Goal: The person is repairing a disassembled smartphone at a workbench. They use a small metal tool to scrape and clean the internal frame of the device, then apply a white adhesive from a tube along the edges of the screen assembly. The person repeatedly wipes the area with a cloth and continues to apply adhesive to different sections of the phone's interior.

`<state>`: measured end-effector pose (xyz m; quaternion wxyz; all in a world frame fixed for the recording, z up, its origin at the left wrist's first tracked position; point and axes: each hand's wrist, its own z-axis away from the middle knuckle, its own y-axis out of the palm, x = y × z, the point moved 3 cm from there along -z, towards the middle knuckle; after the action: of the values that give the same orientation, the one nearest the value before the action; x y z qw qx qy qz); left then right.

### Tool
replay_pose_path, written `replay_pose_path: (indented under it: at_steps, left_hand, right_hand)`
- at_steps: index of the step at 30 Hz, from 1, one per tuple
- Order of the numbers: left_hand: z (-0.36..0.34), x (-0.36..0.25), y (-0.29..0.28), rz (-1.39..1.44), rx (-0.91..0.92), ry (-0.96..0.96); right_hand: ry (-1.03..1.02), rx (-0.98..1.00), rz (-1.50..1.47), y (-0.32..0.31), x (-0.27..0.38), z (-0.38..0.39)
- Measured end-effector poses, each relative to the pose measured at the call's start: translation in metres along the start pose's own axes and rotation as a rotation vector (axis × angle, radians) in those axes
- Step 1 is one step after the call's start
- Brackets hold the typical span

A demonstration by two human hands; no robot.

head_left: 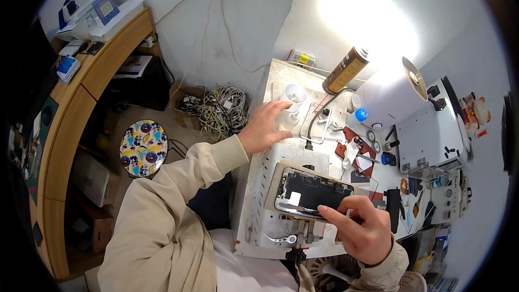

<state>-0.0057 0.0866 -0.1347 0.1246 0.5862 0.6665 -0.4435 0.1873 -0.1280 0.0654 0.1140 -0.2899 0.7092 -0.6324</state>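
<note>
An opened smartphone (306,190), its dark inside facing up, lies on a pale heated plate on top of a white box-shaped machine (264,184). My right hand (367,230) is bent over the phone's lower right, index fingertip at its near edge. A silvery strip (305,210) runs along that edge toward the fingertip; whether the fingers grip it is unclear. Beyond the phone, my left hand (266,128) has thumb and fingers spread around a small translucent bottle (289,121). Contact with the bottle cannot be made out. Behind it stands a white cup (294,94).
A spray can (346,70) and a white cylinder (392,94) stand at the back. Small tools and a brown-red mat (363,163) lie to the right. A clamp lever (281,238) juts from the machine's front. Tangled cables (224,112) and a patterned stool (144,148) are left.
</note>
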Motion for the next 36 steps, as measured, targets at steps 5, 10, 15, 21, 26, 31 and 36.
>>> replay_pose_path:
  at_steps: [5, 10, 15, 21, 26, 31, 36]
  left_hand:
    - [-0.005, 0.006, 0.012, 0.059, 0.067, -0.062]
    - [-0.005, 0.004, 0.012, 0.157, 0.027, -0.072]
    - [0.008, -0.017, -0.025, 0.177, -0.113, -0.053]
    - [0.049, -0.047, -0.086, 0.082, -0.093, -0.036]
    - [0.078, -0.057, -0.117, 0.027, -0.084, -0.047]
    - [0.099, -0.069, -0.134, 0.054, -0.073, -0.132]
    - [0.101, -0.076, -0.137, 0.019, -0.02, 0.004]
  right_hand:
    - [-0.027, 0.051, -0.021, 0.006, 0.001, -0.007]
    - [-0.023, 0.047, -0.036, 0.011, 0.002, -0.01]
    - [-0.012, 0.044, -0.033, 0.017, 0.002, -0.005]
    - [-0.021, -0.004, -0.021, 0.024, 0.003, 0.001]
    - [-0.013, -0.03, 0.002, 0.027, 0.005, 0.006]
    - [-0.029, -0.026, 0.012, 0.024, 0.007, -0.001]
    - [-0.012, -0.031, -0.021, 0.026, 0.005, 0.0]
